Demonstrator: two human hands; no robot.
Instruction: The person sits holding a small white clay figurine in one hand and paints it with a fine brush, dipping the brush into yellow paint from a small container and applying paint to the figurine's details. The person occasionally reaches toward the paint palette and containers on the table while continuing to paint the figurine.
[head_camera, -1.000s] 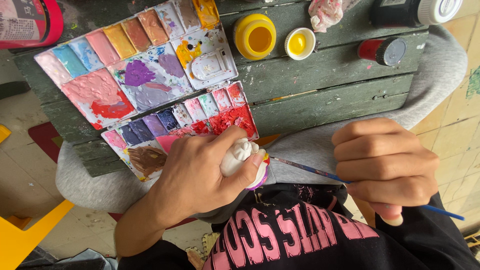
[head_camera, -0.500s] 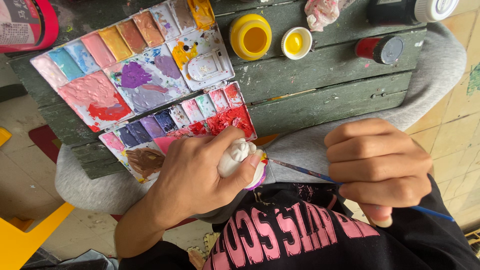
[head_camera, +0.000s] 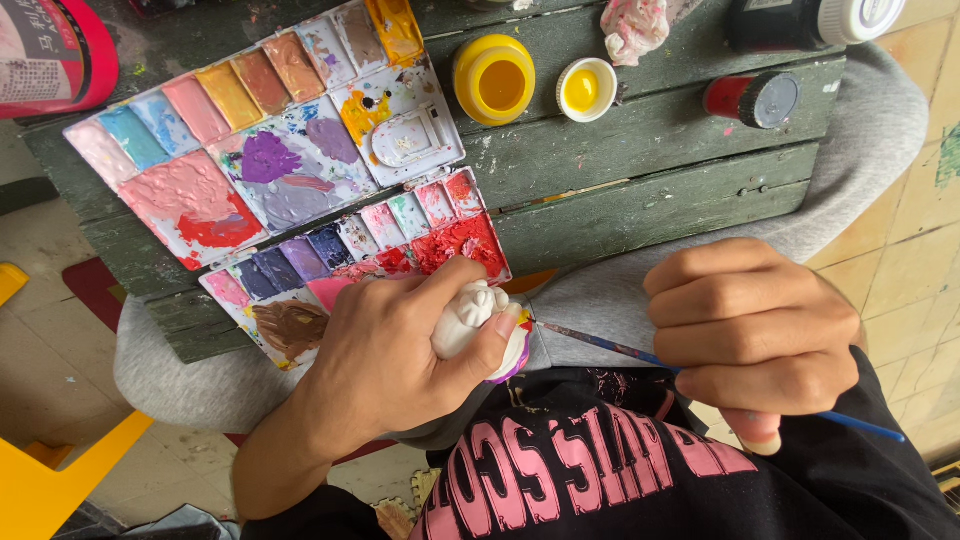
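Green plank table (head_camera: 640, 150) edge, left hand (head_camera: 385, 355) gripping figurine (head_camera: 470, 318), right hand (head_camera: 750, 335) holding brush (head_camera: 600, 342)

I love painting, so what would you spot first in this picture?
First, the big open paint palette smeared with many colours, lying on the dark green wooden board. Just below it, the left hand holds a small white figurine, while the right hand points a thin blue-handled brush at it.

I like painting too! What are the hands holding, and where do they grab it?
The left hand wraps around the body of a small white figurine. The right hand holds a thin blue paintbrush around the middle of its handle.
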